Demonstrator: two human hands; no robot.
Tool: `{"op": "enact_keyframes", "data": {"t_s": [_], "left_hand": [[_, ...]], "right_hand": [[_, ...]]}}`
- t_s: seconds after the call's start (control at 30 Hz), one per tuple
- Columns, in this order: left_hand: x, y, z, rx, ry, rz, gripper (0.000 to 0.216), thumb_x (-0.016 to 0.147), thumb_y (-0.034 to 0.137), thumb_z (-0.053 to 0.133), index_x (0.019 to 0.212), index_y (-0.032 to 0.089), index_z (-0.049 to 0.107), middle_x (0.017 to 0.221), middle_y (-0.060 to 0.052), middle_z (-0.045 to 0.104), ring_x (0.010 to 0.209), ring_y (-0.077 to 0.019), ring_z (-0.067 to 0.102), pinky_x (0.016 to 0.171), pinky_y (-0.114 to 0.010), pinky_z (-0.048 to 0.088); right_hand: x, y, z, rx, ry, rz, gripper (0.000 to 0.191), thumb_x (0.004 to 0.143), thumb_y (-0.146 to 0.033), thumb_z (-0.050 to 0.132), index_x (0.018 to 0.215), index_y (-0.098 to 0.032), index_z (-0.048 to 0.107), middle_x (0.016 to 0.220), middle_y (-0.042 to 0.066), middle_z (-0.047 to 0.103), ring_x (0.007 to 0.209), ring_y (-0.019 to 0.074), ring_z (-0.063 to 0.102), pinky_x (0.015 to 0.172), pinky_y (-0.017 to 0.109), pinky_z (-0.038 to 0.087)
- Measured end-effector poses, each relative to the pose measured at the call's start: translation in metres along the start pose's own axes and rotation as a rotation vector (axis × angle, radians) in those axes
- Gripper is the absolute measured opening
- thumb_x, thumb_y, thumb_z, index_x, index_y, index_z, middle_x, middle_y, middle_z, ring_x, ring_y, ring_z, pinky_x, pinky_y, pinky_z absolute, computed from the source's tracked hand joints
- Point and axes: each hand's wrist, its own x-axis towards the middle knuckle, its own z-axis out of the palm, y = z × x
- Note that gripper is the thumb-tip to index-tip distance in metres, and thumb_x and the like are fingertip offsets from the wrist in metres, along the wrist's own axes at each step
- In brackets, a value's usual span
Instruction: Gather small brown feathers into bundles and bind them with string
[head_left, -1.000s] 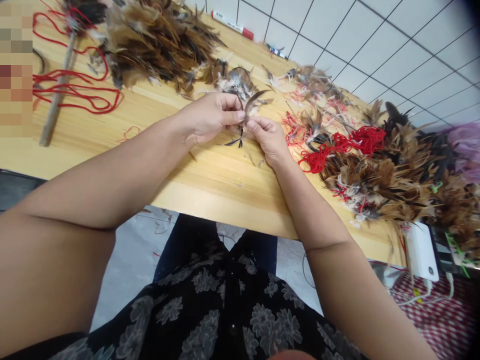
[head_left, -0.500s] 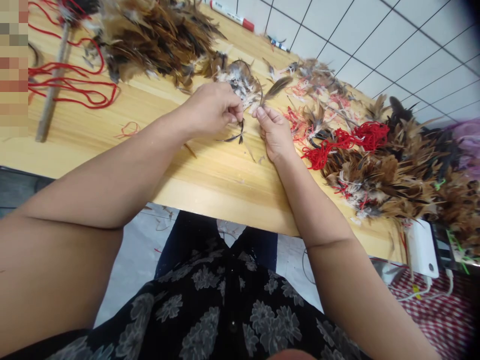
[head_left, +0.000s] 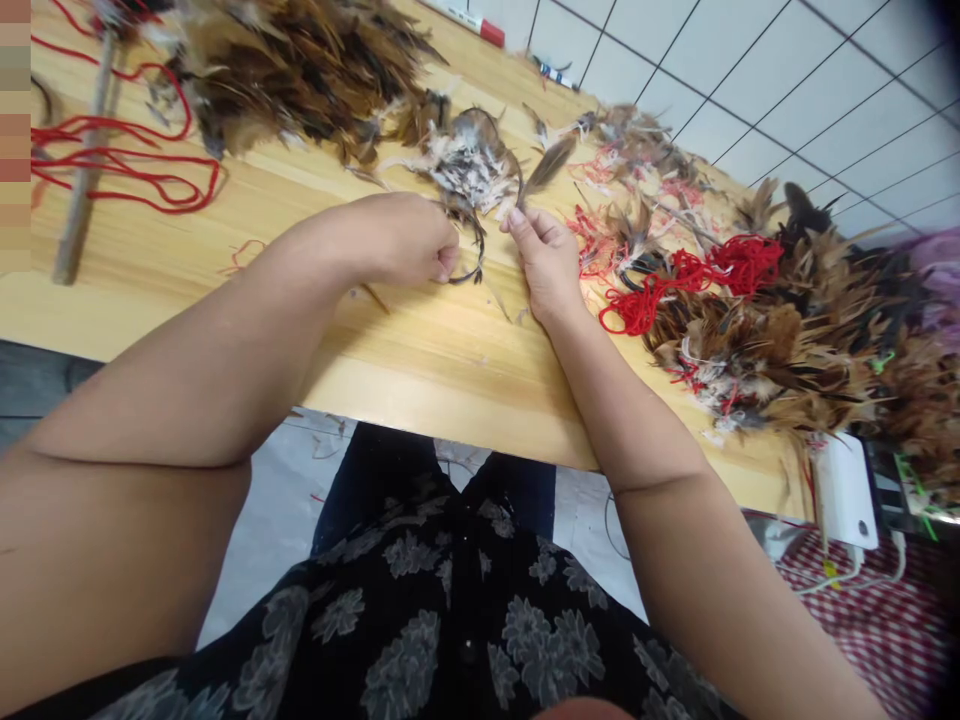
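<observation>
Between the thumb and fingers of my right hand (head_left: 551, 250) the base of a brown feather (head_left: 551, 165) is pinched; its tip points up and right. My left hand (head_left: 416, 240) is closed with its fingertips together, a short way to the left; whatever is in them is too small or hidden. Just beside its fingertips a thin, dark curved strip (head_left: 481, 250) lies on the wooden table (head_left: 450, 370). Beyond both hands sits a small heap of feathers with white fluffy bases (head_left: 469, 165).
A large pile of brown feathers (head_left: 300, 75) lies at the back left, near a stick (head_left: 82, 190) and loose red cord (head_left: 172, 165). On the right are a tangle of red yarn (head_left: 742, 268) and more feather bundles (head_left: 787, 350). A white power bank (head_left: 847, 490) with cables sits at the right edge.
My left hand has moved left, away from the right hand, exposing more of the dark curved strip. The right hand keeps its pinch on the feather, almost in place. The view has shifted slightly.
</observation>
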Motion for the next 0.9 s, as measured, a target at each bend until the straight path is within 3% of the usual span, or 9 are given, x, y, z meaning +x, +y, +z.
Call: {"op": "enact_keyframes", "data": {"t_s": [0.13,0.3,0.47,0.57,0.73,0.9], "left_hand": [[0.0,0.003,0.002,0.038,0.115,0.02,0.023,0.102,0.01,0.061,0.1,0.023,0.08,0.095,-0.005,0.073,0.083,-0.0243,0.055,0.079,-0.037,0.042],[-0.005,0.003,-0.008,-0.156,0.232,-0.082,0.033,0.109,0.014,0.057,0.13,0.015,0.083,0.12,-0.012,0.083,0.111,-0.0317,0.072,0.108,-0.042,0.052],[0.001,0.004,0.002,-0.187,0.145,-0.041,0.011,0.099,0.014,0.081,0.109,0.017,0.086,0.099,-0.006,0.082,0.091,-0.0258,0.067,0.095,-0.038,0.052],[0.009,0.005,0.018,-0.111,0.121,0.004,0.012,0.093,0.009,0.08,0.096,0.02,0.083,0.089,-0.003,0.078,0.081,-0.0232,0.059,0.09,-0.037,0.051],[0.007,0.011,0.021,-0.052,0.147,0.057,0.019,0.096,0.004,0.07,0.102,0.02,0.08,0.112,-0.011,0.083,0.1,-0.0293,0.067,0.104,-0.041,0.055],[0.0,0.016,0.006,-0.377,0.327,-0.056,0.024,0.104,-0.001,0.061,0.099,0.022,0.065,0.116,-0.011,0.08,0.117,-0.0312,0.072,0.112,-0.041,0.052]], "right_hand": [[-0.002,0.0,0.001,0.022,0.02,0.01,0.071,0.105,-0.092,0.066,0.103,-0.023,0.08,0.1,0.002,0.081,0.109,0.0217,0.079,0.113,0.044,0.068],[-0.001,0.001,0.001,0.04,0.031,0.002,0.067,0.106,-0.089,0.067,0.103,-0.023,0.08,0.106,0.003,0.083,0.115,0.0227,0.079,0.116,0.045,0.066],[-0.001,0.0,0.002,0.025,0.045,0.016,0.065,0.104,-0.088,0.072,0.1,-0.023,0.078,0.101,0.002,0.08,0.112,0.0213,0.077,0.111,0.041,0.066],[-0.001,0.0,0.003,0.006,0.061,0.033,0.063,0.105,-0.086,0.073,0.098,-0.023,0.078,0.095,0.001,0.074,0.109,0.0204,0.075,0.108,0.039,0.066],[-0.002,-0.002,0.004,0.005,0.042,0.038,0.061,0.107,-0.083,0.072,0.098,-0.023,0.078,0.095,0.001,0.073,0.106,0.0197,0.074,0.103,0.037,0.066],[-0.006,-0.007,0.004,0.031,0.052,0.061,0.057,0.108,-0.08,0.074,0.097,-0.024,0.078,0.092,0.0,0.073,0.103,0.0202,0.073,0.103,0.039,0.067]]}}
